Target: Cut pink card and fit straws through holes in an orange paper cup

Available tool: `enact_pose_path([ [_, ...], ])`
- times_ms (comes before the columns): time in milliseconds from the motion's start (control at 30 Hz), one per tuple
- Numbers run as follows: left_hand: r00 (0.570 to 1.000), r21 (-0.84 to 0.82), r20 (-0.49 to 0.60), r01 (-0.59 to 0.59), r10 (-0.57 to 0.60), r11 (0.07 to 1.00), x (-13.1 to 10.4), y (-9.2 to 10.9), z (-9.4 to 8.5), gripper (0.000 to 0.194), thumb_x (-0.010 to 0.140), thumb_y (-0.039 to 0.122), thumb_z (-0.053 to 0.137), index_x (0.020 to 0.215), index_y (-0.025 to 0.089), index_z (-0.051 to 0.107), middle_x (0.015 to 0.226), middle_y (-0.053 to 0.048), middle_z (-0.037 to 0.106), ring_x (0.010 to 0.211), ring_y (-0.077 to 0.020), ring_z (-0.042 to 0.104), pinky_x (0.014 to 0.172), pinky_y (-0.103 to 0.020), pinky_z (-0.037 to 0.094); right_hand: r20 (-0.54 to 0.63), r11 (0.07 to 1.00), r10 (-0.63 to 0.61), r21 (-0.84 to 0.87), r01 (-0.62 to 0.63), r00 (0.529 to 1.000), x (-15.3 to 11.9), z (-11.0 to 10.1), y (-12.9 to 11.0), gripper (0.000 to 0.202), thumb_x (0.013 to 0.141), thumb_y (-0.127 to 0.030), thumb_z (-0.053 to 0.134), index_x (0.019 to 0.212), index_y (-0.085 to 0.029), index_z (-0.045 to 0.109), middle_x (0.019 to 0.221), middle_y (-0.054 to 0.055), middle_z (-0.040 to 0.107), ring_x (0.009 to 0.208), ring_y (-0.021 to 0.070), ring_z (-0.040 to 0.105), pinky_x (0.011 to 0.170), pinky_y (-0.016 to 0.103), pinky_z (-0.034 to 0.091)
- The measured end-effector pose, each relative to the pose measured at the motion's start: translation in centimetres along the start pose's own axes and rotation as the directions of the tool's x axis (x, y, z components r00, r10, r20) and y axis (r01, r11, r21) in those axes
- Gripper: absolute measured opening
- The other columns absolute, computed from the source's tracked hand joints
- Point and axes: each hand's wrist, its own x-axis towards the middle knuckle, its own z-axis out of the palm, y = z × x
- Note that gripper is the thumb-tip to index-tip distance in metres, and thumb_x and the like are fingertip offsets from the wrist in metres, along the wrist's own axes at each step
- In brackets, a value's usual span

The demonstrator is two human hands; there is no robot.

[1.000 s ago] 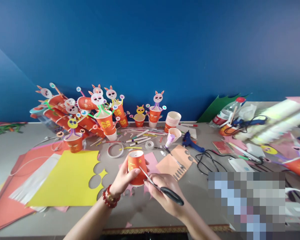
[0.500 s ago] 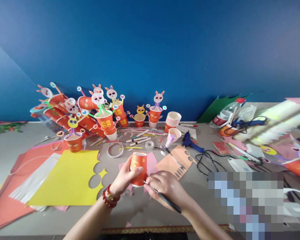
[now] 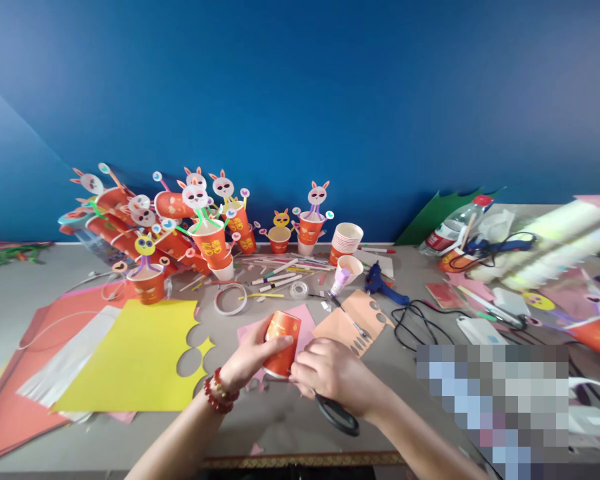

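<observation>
A red paper cup with gold print (image 3: 283, 341) is gripped in my left hand (image 3: 254, 353), with the thumb across its side; it tilts slightly to the right. My right hand (image 3: 327, 373) is closed around black-handled scissors (image 3: 337, 415), its fingertips against the lower right of the cup. The scissors' handle points down and right, and the blades are hidden by my fingers and the cup. Under and behind the cup lies pink paper (image 3: 305, 325). A peach sheet with cut-outs (image 3: 347, 320) lies to the right of it.
Yellow paper (image 3: 130, 353) lies on the left over red sheets (image 3: 10, 393). Finished cups with rabbit faces (image 3: 207, 247) stand at the back left. Stacked cups (image 3: 346, 241), a blue glue gun (image 3: 383, 287), black cables (image 3: 425, 327) and a bottle (image 3: 450, 227) are farther right.
The cup has tilted to the right and shifted slightly right in my left hand. My right hand has turned, so the scissors' loop shows more and the blade is now hidden.
</observation>
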Motion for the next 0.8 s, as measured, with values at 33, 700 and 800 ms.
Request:
enact_pose_path([
  [33,1.000,-0.008,-0.007,-0.001,0.001,1.000,0.0,0.0,0.0,0.045,0.079,0.045,0.070,0.109,0.014,0.060,0.082,-0.001,0.060,0.073,-0.0157,0.053,0.066,-0.026,0.042,-0.032,0.999,0.021,0.031,-0.020,0.999,0.0,0.1,0.0,0.019,0.092,-0.019,0.056,0.074,-0.019,0.060,0.063,0.000,0.065,0.057,0.0149,0.056,0.057,0.028,0.033],
  [700,0.936,-0.191,-0.138,-0.345,0.323,0.919,-0.1,-2.2,-0.4,0.048,0.082,0.047,0.068,0.117,0.016,0.057,0.099,-0.011,0.072,0.083,-0.0257,0.069,0.073,-0.036,0.056,0.271,-0.122,0.702,0.957,-0.263,0.659,-0.1,1.9,-3.7,0.043,0.092,-0.054,0.055,0.074,-0.016,0.058,0.058,0.000,0.061,0.046,0.0108,0.056,0.048,0.022,0.047],
  [800,0.932,-0.344,-0.142,-0.363,0.334,0.866,0.1,-1.8,0.0,0.045,0.082,0.051,0.065,0.107,0.014,0.062,0.100,-0.014,0.071,0.092,-0.0303,0.069,0.076,-0.039,0.056,0.171,-0.006,0.735,0.969,-0.245,0.656,-0.6,0.3,-3.7,0.041,0.094,-0.050,0.056,0.072,-0.016,0.059,0.061,0.000,0.060,0.049,0.0105,0.056,0.050,0.022,0.048],
])
